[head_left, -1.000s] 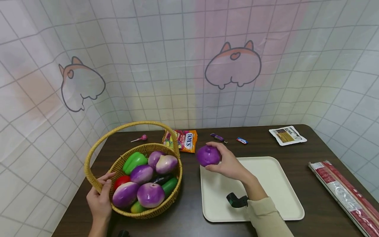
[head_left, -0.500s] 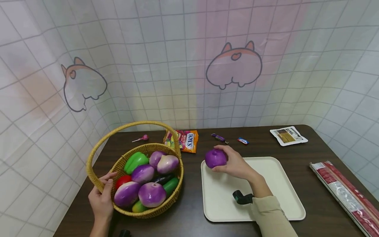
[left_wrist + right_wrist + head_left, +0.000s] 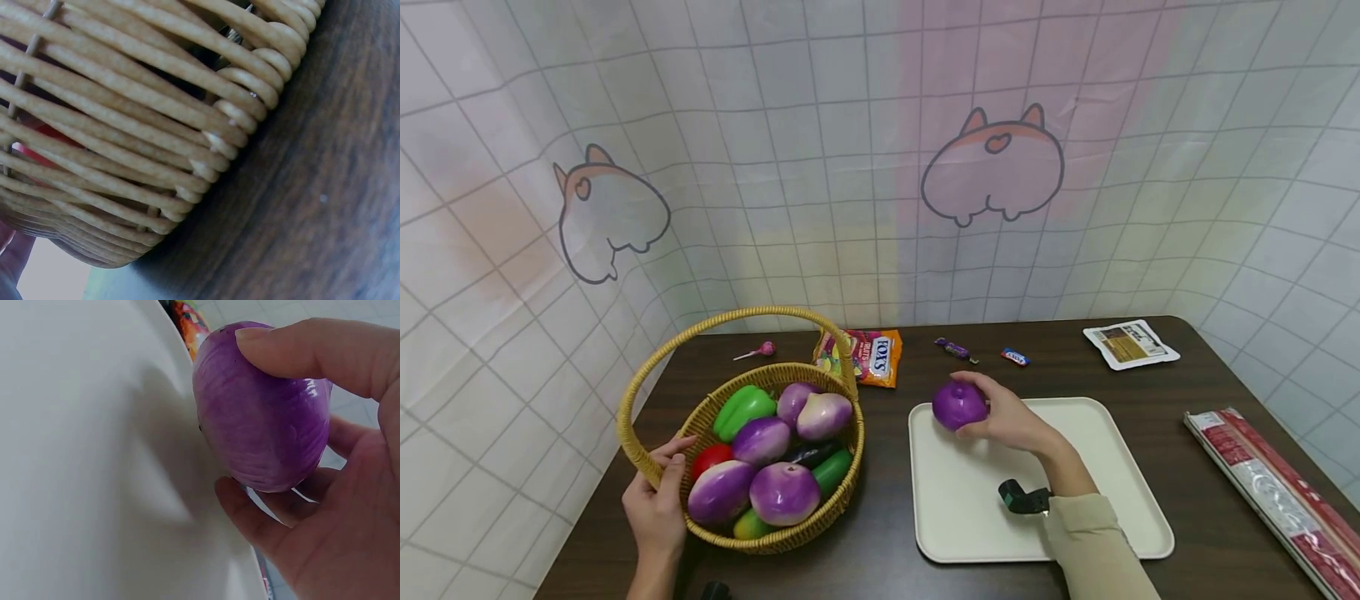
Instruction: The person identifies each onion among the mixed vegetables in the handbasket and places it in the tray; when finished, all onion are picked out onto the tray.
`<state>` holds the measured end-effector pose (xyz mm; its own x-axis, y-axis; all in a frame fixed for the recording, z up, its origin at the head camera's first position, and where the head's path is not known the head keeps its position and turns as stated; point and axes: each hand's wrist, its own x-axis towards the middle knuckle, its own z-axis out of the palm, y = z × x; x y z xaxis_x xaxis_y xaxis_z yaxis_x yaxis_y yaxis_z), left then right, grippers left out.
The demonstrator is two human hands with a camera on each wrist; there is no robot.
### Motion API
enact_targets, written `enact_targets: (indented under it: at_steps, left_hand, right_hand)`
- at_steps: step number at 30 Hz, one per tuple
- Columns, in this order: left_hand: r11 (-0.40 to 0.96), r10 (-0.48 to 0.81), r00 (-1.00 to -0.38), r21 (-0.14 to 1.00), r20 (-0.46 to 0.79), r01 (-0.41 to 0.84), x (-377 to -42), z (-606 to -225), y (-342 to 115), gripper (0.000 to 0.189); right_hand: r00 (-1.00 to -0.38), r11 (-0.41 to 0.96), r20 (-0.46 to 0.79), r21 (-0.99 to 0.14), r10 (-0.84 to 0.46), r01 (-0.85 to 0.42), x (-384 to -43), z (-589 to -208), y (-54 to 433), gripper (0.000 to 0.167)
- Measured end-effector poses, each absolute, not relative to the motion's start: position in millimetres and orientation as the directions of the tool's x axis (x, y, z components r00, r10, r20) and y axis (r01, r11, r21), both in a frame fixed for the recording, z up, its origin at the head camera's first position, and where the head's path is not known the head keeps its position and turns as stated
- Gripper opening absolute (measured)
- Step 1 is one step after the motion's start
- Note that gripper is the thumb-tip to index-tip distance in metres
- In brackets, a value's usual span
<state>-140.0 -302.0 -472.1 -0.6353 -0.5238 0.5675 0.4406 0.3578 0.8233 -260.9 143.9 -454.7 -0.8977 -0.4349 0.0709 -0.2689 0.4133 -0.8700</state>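
In the head view my right hand (image 3: 1011,418) grips a purple onion (image 3: 958,406) over the far left corner of the white tray (image 3: 977,517). The right wrist view shows the thumb on one side of the onion (image 3: 259,412) and the fingers round the other, with its shadow on the tray. My left hand (image 3: 657,508) holds the rim of a wicker basket (image 3: 782,540) at the foot of its handle. Several purple-and-white vegetables (image 3: 785,493), a green bell pepper (image 3: 745,412), a red tomato (image 3: 711,457) and a cucumber (image 3: 832,472) fill the basket.
Behind the basket lie a lollipop (image 3: 765,348) and a FOX'S candy bag (image 3: 876,358). Two small wrapped candies (image 3: 957,348) are near the table's back edge. A flat white packet (image 3: 1131,343) lies at the back right, and a long red-and-clear package (image 3: 1273,492) along the right side.
My right hand has carried the onion rightward and slightly down, from beside the tray's left edge to over its corner. The left hand stays on the basket rim.
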Motion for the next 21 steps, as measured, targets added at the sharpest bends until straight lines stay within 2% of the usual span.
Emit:
enact_targets:
  at_steps: [8,21]
  left_hand:
    - [0.365,-0.52,-0.639,0.824,0.567,0.434,-139.3,-471.5,-302.0,0.019]
    - [0.369,-0.516,-0.638,0.821,0.571,0.436,-138.9,-470.9,-302.2,0.021]
  right_hand:
    - [-0.868,0.381,0.043,-0.887,-0.494,-0.261,-263.3,-463.9,137.3,0.085]
    - [-0.864,0.405,0.051,-0.868,-0.501,-0.286,-262.7,-469.3,126.2,0.084]
